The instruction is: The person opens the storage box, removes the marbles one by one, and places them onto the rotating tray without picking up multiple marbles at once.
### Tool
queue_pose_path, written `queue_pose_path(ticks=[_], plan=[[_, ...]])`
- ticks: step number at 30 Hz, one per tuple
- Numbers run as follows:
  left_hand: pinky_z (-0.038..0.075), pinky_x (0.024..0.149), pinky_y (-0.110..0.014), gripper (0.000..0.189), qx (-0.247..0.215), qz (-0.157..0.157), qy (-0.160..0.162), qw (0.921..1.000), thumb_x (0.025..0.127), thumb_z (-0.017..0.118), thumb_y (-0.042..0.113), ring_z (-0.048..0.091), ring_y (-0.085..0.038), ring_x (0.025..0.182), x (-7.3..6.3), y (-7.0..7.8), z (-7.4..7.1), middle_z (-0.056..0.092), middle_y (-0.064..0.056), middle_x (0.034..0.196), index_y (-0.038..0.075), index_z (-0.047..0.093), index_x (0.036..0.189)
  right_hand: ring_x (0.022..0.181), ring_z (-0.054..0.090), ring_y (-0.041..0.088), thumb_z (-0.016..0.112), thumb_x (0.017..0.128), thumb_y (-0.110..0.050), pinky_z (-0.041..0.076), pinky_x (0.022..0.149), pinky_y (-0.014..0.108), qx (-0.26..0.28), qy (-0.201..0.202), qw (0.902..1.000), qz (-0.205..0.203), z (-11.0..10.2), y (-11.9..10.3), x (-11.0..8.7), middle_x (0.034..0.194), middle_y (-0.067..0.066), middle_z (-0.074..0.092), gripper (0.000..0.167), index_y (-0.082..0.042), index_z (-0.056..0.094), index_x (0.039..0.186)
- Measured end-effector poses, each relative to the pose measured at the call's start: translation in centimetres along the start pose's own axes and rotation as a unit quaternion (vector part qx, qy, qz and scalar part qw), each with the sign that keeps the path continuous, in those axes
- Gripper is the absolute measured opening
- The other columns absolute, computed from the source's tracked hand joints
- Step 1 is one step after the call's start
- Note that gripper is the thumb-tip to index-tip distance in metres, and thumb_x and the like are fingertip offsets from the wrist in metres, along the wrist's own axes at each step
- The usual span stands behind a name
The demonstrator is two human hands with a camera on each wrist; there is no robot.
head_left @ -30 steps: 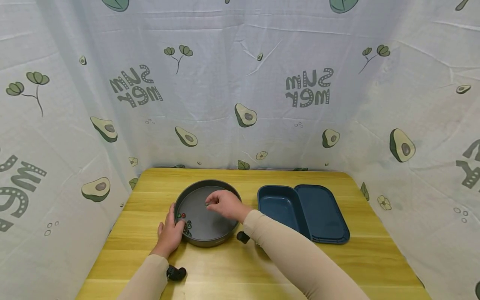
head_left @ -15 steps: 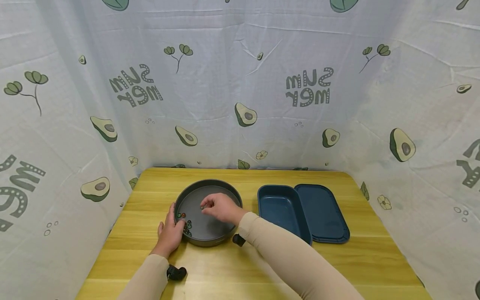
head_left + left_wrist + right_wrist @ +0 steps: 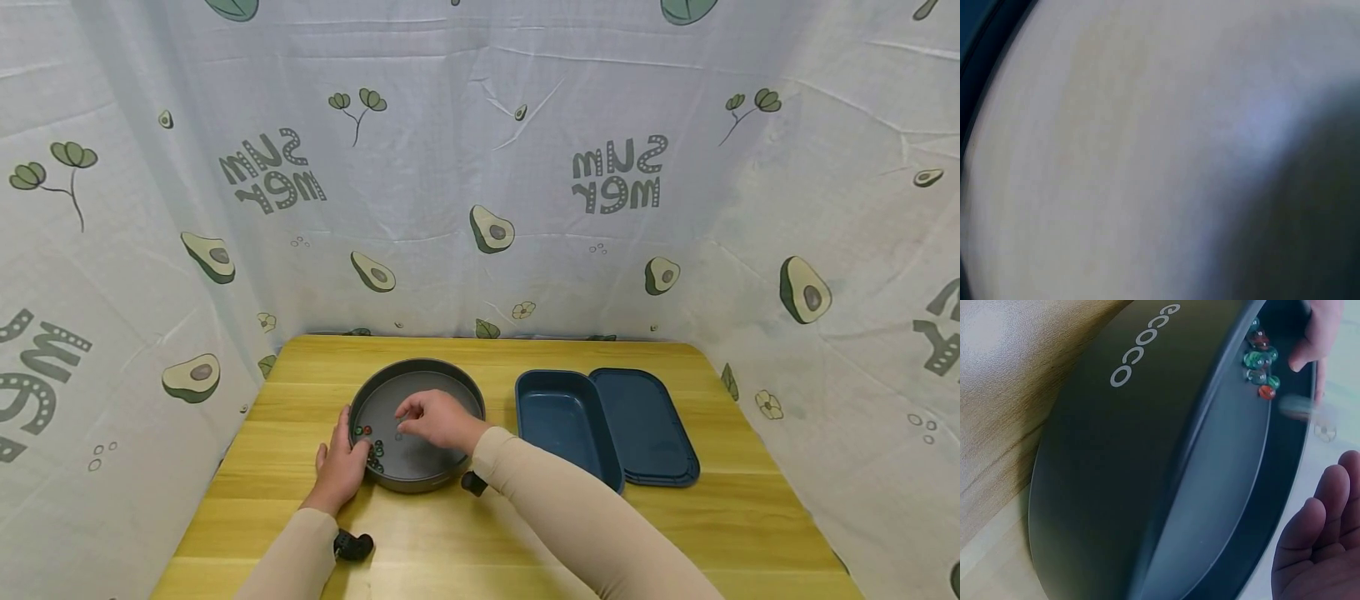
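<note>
A round dark grey pan [image 3: 416, 484] stands on the table; its outer wall carries white lettering in the right wrist view. My left hand [image 3: 341, 473] grips the pan's left side, thumb over the rim and fingers along the outside. Several glass marbles [image 3: 1259, 359], green, clear and red, lie inside near that thumb. Over the pan is my right hand [image 3: 437, 418], fingers loosely bent and holding nothing. Just below its fingertips is a single marble [image 3: 398, 437], apart from them; in the right wrist view a blurred marble [image 3: 1297, 407] appears in motion.
To the right of the pan lie a dark blue rectangular box [image 3: 553, 406] and a flat blue lid [image 3: 643, 429] side by side. A patterned curtain [image 3: 450, 167] surrounds the wooden table [image 3: 442, 542]. The left wrist view is mostly blurred.
My right hand has moved left over the pan, and its fingers have parted from the marble they pinched, which is now below them. My left hand has stayed on the rim.
</note>
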State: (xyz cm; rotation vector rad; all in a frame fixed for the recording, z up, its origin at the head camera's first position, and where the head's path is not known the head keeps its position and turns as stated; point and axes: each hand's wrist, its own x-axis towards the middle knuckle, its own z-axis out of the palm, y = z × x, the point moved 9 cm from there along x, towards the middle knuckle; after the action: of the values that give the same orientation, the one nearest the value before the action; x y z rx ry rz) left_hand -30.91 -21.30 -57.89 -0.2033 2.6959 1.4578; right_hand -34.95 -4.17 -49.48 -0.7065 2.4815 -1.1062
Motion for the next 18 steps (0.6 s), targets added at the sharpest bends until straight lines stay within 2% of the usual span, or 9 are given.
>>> queue_pose_path(ticks=[6,14,18], plan=[[-0.016,0.126,-0.069,0.076,0.0,0.002,-0.002,1.0,0.11,0.04,0.024,0.013,-0.047,0.162,-0.1,0.3,0.1,0.009,-0.023,0.176,0.011,-0.004,0.171,0.083,0.062,0.007,0.074,0.099,-0.023,0.054,0.071,0.026,0.005,0.005,1.0,-0.002,-0.4,0.2,-0.3,0.099,-0.006,0.072,0.025,-0.014,0.078,0.123],[-0.015,0.127,-0.067,0.076,0.006,0.002,0.0,1.0,0.11,0.04,0.025,0.015,-0.046,0.162,-0.1,0.1,0.1,0.009,-0.022,0.177,0.012,-0.004,0.171,0.099,0.067,0.013,0.068,0.103,-0.028,0.057,0.079,0.027,-0.015,0.025,0.9995,-0.006,-1.5,0.3,-1.0,0.112,-0.002,0.074,0.026,-0.015,0.077,0.125],[-0.015,0.127,-0.067,0.077,0.003,0.003,-0.003,1.0,0.11,0.041,0.026,0.014,-0.047,0.162,-0.1,-0.1,-0.1,0.008,-0.022,0.177,0.013,-0.004,0.171,0.102,0.068,0.015,0.069,0.103,-0.029,0.058,0.08,0.028,-0.022,0.038,0.999,-0.008,-2.3,0.3,-1.4,0.115,-0.001,0.074,0.026,-0.016,0.076,0.125]])
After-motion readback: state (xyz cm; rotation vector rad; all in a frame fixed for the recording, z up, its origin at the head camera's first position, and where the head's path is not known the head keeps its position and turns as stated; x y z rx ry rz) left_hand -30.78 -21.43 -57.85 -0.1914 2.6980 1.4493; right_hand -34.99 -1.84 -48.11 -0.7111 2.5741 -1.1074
